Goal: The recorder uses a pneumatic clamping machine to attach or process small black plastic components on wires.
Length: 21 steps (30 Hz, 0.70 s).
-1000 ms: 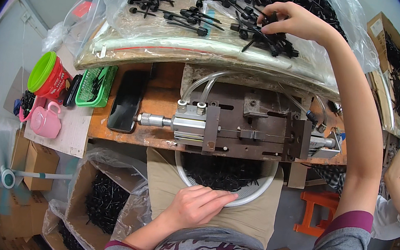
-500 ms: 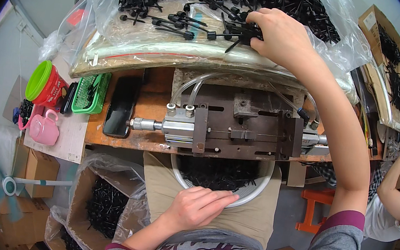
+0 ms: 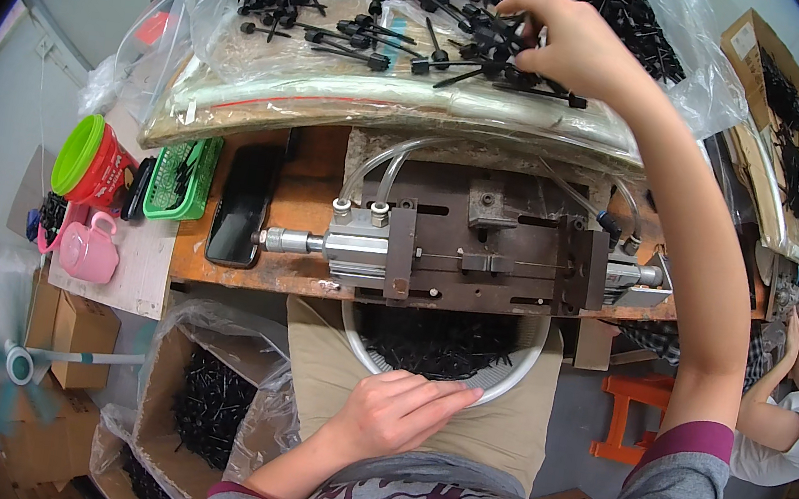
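Head view shows the right hand (image 3: pixel 582 51), thumb and forefinger spread around black stemmed parts (image 3: pixel 489 31) lying between and left of them; any grip cannot be told. The left hand (image 3: pixel 390 415), thumb hidden, rests pressed-together fingers on a white basket (image 3: pixel 518 378), black pieces (image 3: pixel 436 340) just beyond them.
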Available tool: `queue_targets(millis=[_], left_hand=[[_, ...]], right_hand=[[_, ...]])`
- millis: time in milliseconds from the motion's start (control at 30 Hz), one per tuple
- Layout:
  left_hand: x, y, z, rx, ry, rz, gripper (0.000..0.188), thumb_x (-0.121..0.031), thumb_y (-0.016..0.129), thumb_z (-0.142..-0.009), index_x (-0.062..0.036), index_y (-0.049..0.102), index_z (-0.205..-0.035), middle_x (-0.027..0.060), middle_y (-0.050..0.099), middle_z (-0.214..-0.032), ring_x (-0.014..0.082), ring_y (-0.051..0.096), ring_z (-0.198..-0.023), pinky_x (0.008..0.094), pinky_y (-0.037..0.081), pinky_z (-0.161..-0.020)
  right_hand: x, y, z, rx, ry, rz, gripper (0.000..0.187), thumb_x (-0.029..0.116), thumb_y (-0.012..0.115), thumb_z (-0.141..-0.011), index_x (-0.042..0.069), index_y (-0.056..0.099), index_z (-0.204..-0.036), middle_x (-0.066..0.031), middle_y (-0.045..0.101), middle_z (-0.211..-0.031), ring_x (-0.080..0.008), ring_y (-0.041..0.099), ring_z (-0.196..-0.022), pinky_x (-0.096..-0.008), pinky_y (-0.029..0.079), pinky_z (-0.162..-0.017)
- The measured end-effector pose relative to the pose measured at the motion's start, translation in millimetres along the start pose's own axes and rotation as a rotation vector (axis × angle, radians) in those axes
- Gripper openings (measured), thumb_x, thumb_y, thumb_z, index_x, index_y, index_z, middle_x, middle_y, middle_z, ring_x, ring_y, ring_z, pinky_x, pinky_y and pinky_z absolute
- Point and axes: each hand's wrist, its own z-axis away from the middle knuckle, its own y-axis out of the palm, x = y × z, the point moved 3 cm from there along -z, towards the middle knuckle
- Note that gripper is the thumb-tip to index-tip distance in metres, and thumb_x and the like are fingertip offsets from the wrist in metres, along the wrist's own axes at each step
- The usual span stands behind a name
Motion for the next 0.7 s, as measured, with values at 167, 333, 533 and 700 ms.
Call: queue_targets(millis=[167,333,533,700], left_hand=[[1.3,-4.4,6.2,-0.014,-0.022,0.008,0.034,-0.01,0.076,-0.078,-0.0035,0.07,-0.111,0.0069,0.074,-0.097,0.0175,0.066,-0.066,0.0269,0.051,-0.057],[-2.8,-12.4,-2.6,-0.012,-0.004,0.018,0.034,-0.021,0.075,-0.082,-0.0019,0.07,-0.11,0.0094,0.074,-0.1,0.0197,0.069,-0.071,0.0281,0.052,-0.06],[-2.8,-30.4,-28.3,-0.164,0.097,0.024,0.036,-0.026,0.074,-0.084,-0.0001,0.07,-0.109,0.0146,0.073,-0.104,0.024,0.07,-0.078,0.0301,0.054,-0.064],[-7.9,-40.5,-46.9,-0.258,0.105,-0.065,0.045,-0.031,0.078,-0.081,-0.0013,0.068,-0.114,0.0174,0.068,-0.114,0.0274,0.067,-0.094,0.0346,0.053,-0.077]], right_hand=[[-9.3,-32.6,-1.1,0.124,0.308,-0.468,0.035,0.017,0.077,-0.083,-0.005,0.064,-0.108,-0.0082,0.065,-0.087,-0.0178,0.064,-0.077,-0.0315,0.052,-0.067],[-21.7,-48.9,12.5,-0.181,0.362,-0.789,0.033,0.005,0.073,-0.085,-0.001,0.061,-0.115,-0.0028,0.062,-0.081,-0.0088,0.059,-0.066,-0.0226,0.047,-0.057],[-36.4,-48.4,17.3,-0.182,0.418,-1.15,0.034,0.004,0.068,-0.09,0.002,0.058,-0.122,-0.0039,0.064,-0.084,-0.007,0.06,-0.064,-0.0188,0.05,-0.057],[-37.4,-27.9,19.7,-0.025,0.484,-1.023,0.043,0.005,0.07,-0.089,0.0,0.054,-0.128,-0.0069,0.065,-0.086,-0.0118,0.062,-0.065,-0.0233,0.052,-0.058]])
